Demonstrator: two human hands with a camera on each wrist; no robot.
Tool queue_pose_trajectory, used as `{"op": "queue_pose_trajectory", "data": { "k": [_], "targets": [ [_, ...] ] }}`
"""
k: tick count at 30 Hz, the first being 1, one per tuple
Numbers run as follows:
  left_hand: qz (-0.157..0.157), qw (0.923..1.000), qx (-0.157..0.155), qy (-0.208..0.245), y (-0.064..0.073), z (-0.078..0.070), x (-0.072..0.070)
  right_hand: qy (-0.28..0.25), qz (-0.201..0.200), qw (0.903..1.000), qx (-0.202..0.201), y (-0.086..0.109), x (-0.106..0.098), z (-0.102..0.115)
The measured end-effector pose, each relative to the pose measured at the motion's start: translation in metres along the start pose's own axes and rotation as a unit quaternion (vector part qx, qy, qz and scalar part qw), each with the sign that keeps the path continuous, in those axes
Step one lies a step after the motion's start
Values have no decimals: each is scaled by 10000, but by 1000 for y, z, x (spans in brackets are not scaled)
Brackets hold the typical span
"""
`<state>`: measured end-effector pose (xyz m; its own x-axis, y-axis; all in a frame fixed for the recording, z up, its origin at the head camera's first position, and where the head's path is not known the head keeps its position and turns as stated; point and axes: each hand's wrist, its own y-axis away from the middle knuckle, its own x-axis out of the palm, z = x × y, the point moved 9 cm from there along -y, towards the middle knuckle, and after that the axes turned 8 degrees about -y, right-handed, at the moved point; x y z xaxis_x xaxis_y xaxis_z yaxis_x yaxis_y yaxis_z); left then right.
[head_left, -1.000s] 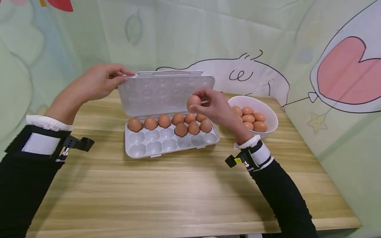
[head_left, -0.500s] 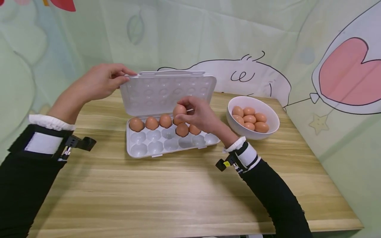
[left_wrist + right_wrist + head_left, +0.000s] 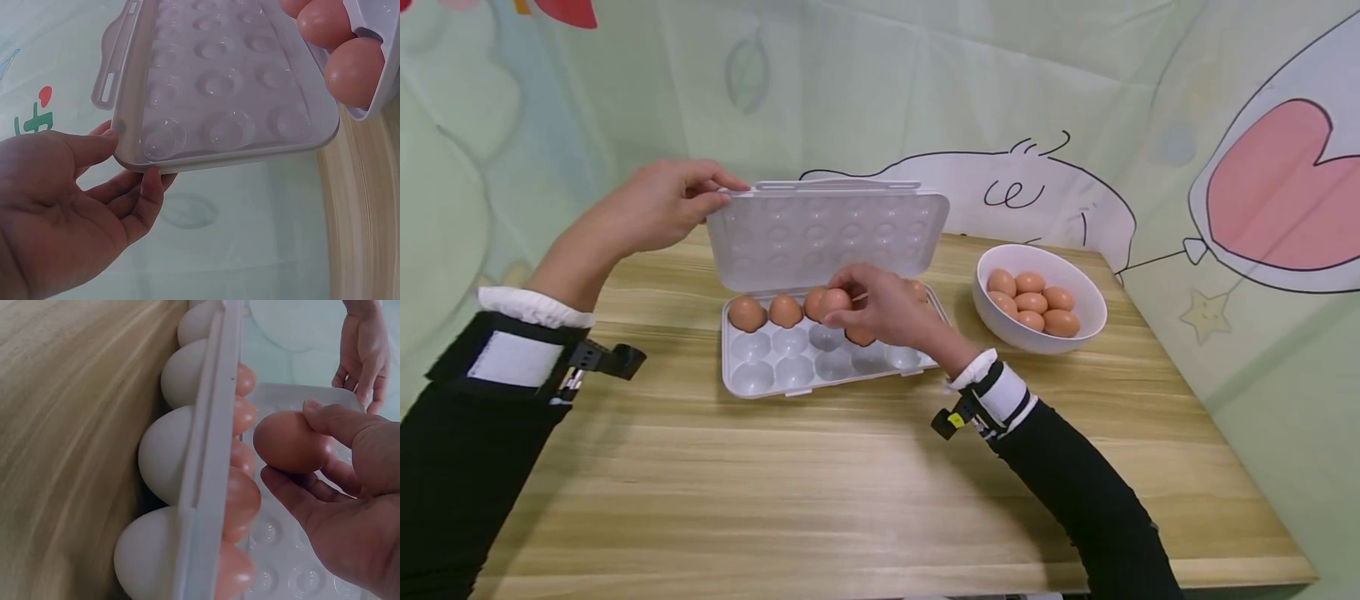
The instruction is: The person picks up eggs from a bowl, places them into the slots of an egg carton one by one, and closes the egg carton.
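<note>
A white plastic egg tray (image 3: pixel 792 373) lies with its hinged lid (image 3: pixel 827 237) raised. Brown eggs (image 3: pixel 747 314) fill cups along its back row and part of the middle row; the front cups hold none. At the lid's upper left corner my left hand (image 3: pixel 662 204) grips the edge, thumb on one side and fingers on the other, as the left wrist view also shows. Between thumb and fingertips my right hand (image 3: pixel 887 308) pinches a brown egg (image 3: pixel 290 442) above the tray's middle. That hand hides several eggs on the tray's right side in the head view.
A white bowl (image 3: pixel 1037 342) with several brown eggs (image 3: pixel 1032 302) stands to the right of the tray. Everything rests on a wooden table (image 3: pixel 820 492). Behind the table hangs a printed cloth (image 3: pixel 865 83), close to the lid.
My right hand has moved left and down with the egg, away from the bowl side to over the tray's middle. The left hand keeps its grip on the lid.
</note>
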<state>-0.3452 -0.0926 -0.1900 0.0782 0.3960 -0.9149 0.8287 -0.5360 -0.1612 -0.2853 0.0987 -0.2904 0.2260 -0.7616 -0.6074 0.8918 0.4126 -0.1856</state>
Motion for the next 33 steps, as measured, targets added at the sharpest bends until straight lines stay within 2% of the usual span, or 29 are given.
{"op": "queue_pose_trajectory", "data": {
  "k": [11, 16, 26, 33],
  "targets": [
    [57, 9999, -64, 101, 0, 0, 0, 424, 225, 9988, -138, -3, 16, -5],
    [53, 9999, -61, 88, 0, 1, 0, 848, 295, 9953, -352, -4, 23, -5],
    [55, 10000, -9, 29, 1, 0, -1, 1702, 123, 9819, -822, -2, 27, 1],
    [46, 10000, 13, 15, 1, 0, -1, 1952, -19, 9762, -947, -2, 29, 0]
  ]
}}
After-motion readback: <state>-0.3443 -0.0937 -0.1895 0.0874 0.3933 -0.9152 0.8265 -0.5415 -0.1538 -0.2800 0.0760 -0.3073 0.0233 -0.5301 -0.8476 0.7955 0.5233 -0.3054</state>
